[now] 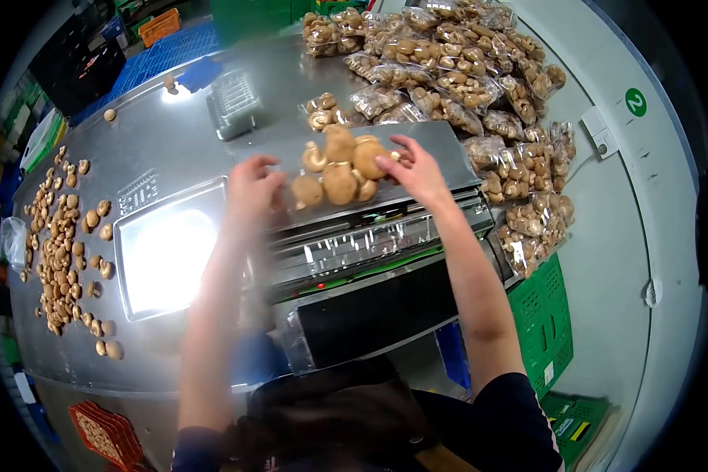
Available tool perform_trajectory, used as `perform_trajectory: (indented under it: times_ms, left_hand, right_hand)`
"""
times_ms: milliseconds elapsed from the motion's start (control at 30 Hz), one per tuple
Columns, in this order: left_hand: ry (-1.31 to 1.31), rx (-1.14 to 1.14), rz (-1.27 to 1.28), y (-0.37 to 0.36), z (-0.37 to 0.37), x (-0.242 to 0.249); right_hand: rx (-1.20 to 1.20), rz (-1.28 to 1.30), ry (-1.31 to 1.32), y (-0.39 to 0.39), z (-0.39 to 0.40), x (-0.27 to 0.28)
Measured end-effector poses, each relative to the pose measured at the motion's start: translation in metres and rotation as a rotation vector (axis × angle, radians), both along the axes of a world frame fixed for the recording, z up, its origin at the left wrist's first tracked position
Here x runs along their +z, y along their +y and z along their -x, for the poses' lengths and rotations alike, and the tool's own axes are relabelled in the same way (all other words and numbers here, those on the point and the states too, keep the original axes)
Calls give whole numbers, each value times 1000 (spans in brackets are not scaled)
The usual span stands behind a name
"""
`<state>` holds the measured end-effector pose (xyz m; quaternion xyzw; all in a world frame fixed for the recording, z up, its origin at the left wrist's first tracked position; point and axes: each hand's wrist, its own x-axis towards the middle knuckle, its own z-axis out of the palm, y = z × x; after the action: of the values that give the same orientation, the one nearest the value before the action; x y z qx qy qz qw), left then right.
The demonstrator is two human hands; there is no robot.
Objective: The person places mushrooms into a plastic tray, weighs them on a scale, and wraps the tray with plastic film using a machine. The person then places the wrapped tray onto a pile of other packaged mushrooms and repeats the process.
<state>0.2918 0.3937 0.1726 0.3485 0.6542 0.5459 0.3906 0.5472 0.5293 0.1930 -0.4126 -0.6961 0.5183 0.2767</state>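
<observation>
Several brown-capped mushrooms point(340, 182) lie in a cluster on the flat metal plate point(440, 145) at the top of a machine. My right hand point(418, 173) is at the cluster's right side, its thumb and fingers closed around the edge of a mushroom point(369, 160). To the left of the cluster is my left hand point(253, 187), blurred, with its fingers bent but apart and nothing between them. In front of the plate runs the machine's shiny, film-covered bar point(354, 250), with a black panel point(377, 311) nearer to me.
Bagged mushrooms point(464, 86) are heaped at the back right against the wall. Loose mushrooms point(59, 259) spread over the left of the steel table point(165, 346). A bright shallow tray point(169, 248) and a clear plastic tray point(234, 102) lie there. Green crates point(544, 326) stand below right.
</observation>
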Motion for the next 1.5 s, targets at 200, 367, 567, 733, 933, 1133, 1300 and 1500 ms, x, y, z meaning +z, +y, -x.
perform_trajectory:
  times_ms: [200,367,567,733,933,1133,1300,1500]
  left_hand:
    - [108,-79,134,56,-43,-19]
    - [771,-173,-145,-16,-33,-7]
    - [1442,-703,-257,-69,-29,18]
    - [1398,-795,-122,-53,-58,22]
    - [600,-301,5,-149,-32,26]
    - [274,212,-578,-26,4,94]
    - [304,-55,-191,72,-17,-32]
    - [370,-119,92,39,-46,0]
  right_hand:
    - [15,-37,-235,54,-55,-34]
    - [208,-388,-415,51,-117,11]
    - [701,-929,-832,56,-179,7]
    - [634,-934,-434,48,-172,-24]
    - [344,-178,-198,2,-211,50]
    - [-86,-510,317,75,-104,110]
    - [164,-891,-368,153,-31,-56]
    - [361,-201,-279,84,-67,21]
